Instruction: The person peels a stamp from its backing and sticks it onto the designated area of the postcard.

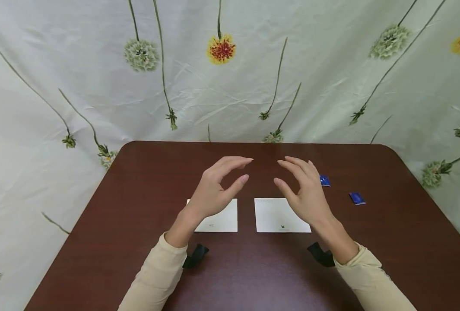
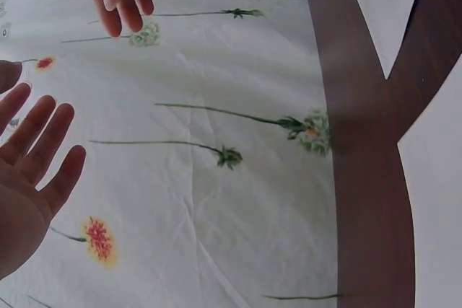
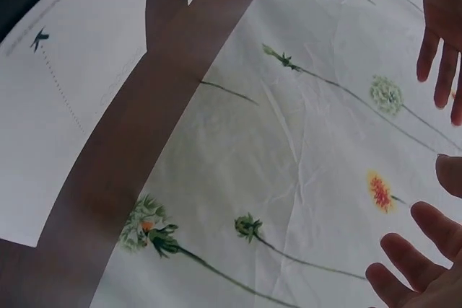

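Empty and apart, the left hand [image 1: 216, 190] hovers nearest the left card [image 1: 223, 219], the right hand [image 1: 309, 192] nearest the right card [image 1: 273, 214], whose long side runs left to right.

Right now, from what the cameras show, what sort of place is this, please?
Probably an improvised indoor tabletop workspace: a dark reddish-brown table stands before a hanging flower-printed cloth, with two white printed sheets side by side on the tabletop. The room beyond the cloth cannot be seen.
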Action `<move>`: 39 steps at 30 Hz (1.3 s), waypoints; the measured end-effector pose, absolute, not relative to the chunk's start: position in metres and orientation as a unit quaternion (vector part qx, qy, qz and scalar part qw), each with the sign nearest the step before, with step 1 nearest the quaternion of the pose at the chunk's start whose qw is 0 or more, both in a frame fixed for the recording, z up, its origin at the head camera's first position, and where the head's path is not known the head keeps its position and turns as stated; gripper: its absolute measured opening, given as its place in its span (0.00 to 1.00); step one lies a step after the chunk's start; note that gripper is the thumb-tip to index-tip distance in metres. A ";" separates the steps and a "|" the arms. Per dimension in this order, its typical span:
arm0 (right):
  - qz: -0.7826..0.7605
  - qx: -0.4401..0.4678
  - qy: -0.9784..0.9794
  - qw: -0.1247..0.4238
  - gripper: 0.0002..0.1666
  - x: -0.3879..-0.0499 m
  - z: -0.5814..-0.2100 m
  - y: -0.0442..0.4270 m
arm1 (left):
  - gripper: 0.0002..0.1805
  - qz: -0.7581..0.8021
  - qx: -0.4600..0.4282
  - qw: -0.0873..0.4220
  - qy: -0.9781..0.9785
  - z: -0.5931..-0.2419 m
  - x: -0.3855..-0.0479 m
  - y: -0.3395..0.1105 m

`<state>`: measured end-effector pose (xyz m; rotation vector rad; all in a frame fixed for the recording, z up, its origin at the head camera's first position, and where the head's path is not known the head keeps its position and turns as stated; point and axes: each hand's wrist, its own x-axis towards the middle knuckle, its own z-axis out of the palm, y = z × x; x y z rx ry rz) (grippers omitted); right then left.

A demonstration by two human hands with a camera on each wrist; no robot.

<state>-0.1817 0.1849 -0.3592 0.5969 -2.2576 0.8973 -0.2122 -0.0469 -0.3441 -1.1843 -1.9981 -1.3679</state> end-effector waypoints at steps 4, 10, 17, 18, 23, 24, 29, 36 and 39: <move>0.344 0.210 -0.859 0.317 0.24 -0.182 -0.360 0.194 | 0.18 -0.497 -0.441 0.214 -0.716 -0.344 -0.214 -0.037; 0.343 0.187 -0.863 0.319 0.24 -0.182 -0.365 0.206 | 0.18 -0.495 -0.453 0.196 -0.715 -0.347 -0.218 -0.022; 0.336 0.162 -0.870 0.322 0.25 -0.184 -0.369 0.222 | 0.17 -0.453 -0.464 0.178 -0.740 -0.354 -0.223 0.001; 0.335 0.158 -0.871 0.322 0.25 -0.184 -0.370 0.224 | 0.17 -0.444 -0.464 0.175 -0.746 -0.354 -0.224 0.005; 0.326 0.128 -0.881 0.317 0.24 -0.186 -0.376 0.236 | 0.18 -0.417 -0.464 0.146 -0.768 -0.354 -0.224 0.023; 0.323 0.122 -0.884 0.314 0.24 -0.186 -0.377 0.238 | 0.18 -0.413 -0.464 0.138 -0.771 -0.355 -0.225 0.026; 0.314 0.091 -0.896 0.299 0.24 -0.187 -0.383 0.249 | 0.19 -0.404 -0.466 0.108 -0.779 -0.357 -0.225 0.040; 0.306 0.062 -0.910 0.271 0.25 -0.190 -0.390 0.257 | 0.19 -0.407 -0.465 0.078 -0.782 -0.366 -0.227 0.054; 0.306 0.043 -0.918 0.250 0.26 -0.192 -0.395 0.260 | 0.19 -0.413 -0.464 0.072 -0.780 -0.370 -0.227 0.059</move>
